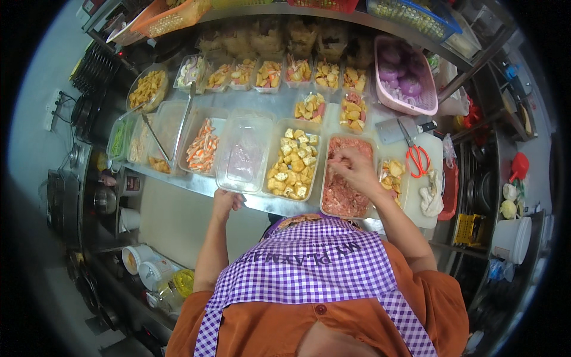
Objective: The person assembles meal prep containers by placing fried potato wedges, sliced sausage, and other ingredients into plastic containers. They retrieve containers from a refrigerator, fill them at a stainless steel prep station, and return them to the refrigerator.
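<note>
My right hand (352, 168) is over a plastic tub of raw minced meat (345, 198), its fingertips bunched at the meat; whether they pinch any cannot be told. Just right of it stands a small container of fried pieces (393, 178). My left hand (228, 201) is at the table's front edge, below a lidded tub (245, 151), fingers partly curled, their grip unclear. Between the hands is a tub of pale and golden cubes (293, 167). A tub of crab sticks (203, 145) sits further left. Filled small containers (328, 73) line the back, with two more (353, 111) in front.
On the white cutting board (419, 196) at right lie a cleaver (397, 130), orange-handled scissors (417, 156) and a cloth (431, 194). A pink basket (428, 107) holds purple onions. Metal tongs (156, 138) rest across left tubs. A shelf (285, 13) overhangs the back.
</note>
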Available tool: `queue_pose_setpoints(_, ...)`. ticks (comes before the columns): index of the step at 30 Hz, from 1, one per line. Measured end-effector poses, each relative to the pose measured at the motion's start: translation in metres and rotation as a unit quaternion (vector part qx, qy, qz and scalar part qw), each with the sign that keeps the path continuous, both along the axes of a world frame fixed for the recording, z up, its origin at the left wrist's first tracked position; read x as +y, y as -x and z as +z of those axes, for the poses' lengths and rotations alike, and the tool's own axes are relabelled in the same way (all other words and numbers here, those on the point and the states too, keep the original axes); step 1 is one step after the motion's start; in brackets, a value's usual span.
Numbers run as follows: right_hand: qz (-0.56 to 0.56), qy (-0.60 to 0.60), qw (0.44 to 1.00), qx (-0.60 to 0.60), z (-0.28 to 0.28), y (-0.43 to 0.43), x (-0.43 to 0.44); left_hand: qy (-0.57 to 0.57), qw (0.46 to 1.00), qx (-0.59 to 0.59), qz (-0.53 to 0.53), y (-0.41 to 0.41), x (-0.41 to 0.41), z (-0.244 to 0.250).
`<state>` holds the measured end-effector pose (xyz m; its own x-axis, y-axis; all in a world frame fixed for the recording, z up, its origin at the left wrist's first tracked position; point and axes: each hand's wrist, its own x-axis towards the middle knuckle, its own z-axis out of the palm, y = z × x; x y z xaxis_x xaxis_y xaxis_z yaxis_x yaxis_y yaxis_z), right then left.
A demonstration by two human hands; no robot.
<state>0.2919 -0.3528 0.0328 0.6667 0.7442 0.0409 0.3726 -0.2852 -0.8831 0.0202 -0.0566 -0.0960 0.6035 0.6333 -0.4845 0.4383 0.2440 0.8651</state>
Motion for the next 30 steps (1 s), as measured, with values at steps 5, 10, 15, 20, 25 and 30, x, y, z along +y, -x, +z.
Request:
queue_pose_setpoints(5, -0.066, -0.008, 0.985, 0.162, 0.023, -0.016, -0.028, -0.028, 0.988, 0.075, -0.129, 0.001, 0.017, 0.015)
queue_pose_setpoints(10, -0.146, 0.001, 0.971, 0.188, 0.029, -0.021, -0.038, -0.052, 0.973, 0.097, -0.204, -0.012, 0.041, 0.027)
queue_pose_setpoints(15, -0.178, -0.034, 0.975, 0.126, 0.071, -0.037, -0.003, 0.003, 0.975, 0.083, -0.208, -0.015, 0.049, 0.024)
queue_pose_setpoints(20, -0.146, -0.104, 0.979, 0.098, 0.094, -0.069, 0.057, -0.015, 0.972, 0.093, -0.217, -0.016, 0.049, 0.031)
queue_pose_setpoints(25, -0.117, -0.085, 0.986, 0.089, 0.029, -0.11, 0.132, -0.025, 0.983, 0.086, -0.161, -0.018, 0.044, 0.033)
queue_pose_setpoints(30, -0.128, 0.085, 0.988, -0.01, -0.044, -0.149, 0.153, -0.04, 0.987, 0.084, -0.133, -0.016, 0.042, 0.034)
